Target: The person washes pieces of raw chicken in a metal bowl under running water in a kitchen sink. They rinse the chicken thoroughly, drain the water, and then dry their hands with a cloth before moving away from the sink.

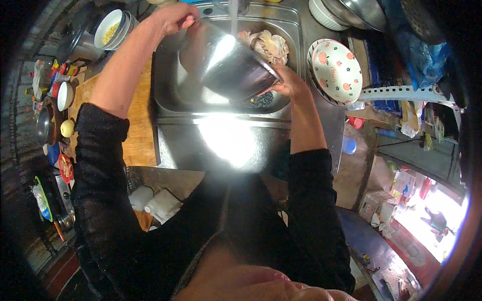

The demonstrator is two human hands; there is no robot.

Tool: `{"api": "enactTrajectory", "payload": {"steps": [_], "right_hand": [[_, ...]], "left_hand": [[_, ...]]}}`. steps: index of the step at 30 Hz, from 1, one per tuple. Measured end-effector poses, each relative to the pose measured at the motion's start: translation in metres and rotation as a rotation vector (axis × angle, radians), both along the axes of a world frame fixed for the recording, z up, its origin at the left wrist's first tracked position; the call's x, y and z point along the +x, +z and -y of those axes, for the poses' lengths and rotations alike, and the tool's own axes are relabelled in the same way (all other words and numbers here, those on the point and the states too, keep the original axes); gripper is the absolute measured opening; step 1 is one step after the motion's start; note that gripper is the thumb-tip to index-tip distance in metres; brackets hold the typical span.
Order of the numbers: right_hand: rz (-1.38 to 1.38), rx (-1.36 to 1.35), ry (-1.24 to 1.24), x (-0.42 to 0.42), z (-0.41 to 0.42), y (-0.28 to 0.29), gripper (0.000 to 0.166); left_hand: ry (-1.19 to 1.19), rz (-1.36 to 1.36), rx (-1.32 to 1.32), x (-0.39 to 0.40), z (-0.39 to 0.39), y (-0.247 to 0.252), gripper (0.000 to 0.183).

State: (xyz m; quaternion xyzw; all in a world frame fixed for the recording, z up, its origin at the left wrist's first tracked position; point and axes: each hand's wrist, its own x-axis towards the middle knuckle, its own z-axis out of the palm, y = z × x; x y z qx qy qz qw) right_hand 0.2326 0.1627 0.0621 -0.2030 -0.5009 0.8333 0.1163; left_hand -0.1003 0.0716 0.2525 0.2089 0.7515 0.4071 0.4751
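Note:
Over a stainless steel sink, a large shiny metal basin is tilted on its side. My left hand grips its upper left rim, and my right hand holds the rim at the lower right. From the tap at the top, a stream of water runs down beside the basin. Pale, raw-looking pieces of meat lie in the sink behind the basin. Below the basin's right end, a dark drain strainer is partly visible. The inside of the basin is mostly hidden from view.
Left of the sink is a wooden cutting board, with stacked bowls beyond it. To the right stand a peach-patterned bowl on another dish and several metal bowls. White plastic jugs sit below the counter.

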Motion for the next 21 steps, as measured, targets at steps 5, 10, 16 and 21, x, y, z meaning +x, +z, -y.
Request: {"api": "enactTrajectory", "payload": {"steps": [5, 10, 16, 21], "right_hand": [[0.367, -0.451, -0.104, 0.007, -0.011, -0.089, 0.025], [0.426, -1.163, 0.113, -0.016, 0.025, -0.061, 0.023], [0.397, -0.026, -0.057, -0.026, 0.046, 0.002, 0.038], [0.681, 0.796, -0.194, -0.031, 0.061, 0.070, 0.040]], "left_hand": [[0.366, 0.421, 0.126, 0.007, -0.034, 0.005, 0.009], [0.224, 0.211, 0.252, 0.040, 0.011, 0.038, 0.010], [0.144, 0.033, 0.029, -0.008, 0.102, 0.008, 0.019], [0.046, -0.521, -0.102, 0.013, 0.138, -0.082, 0.031]]}}
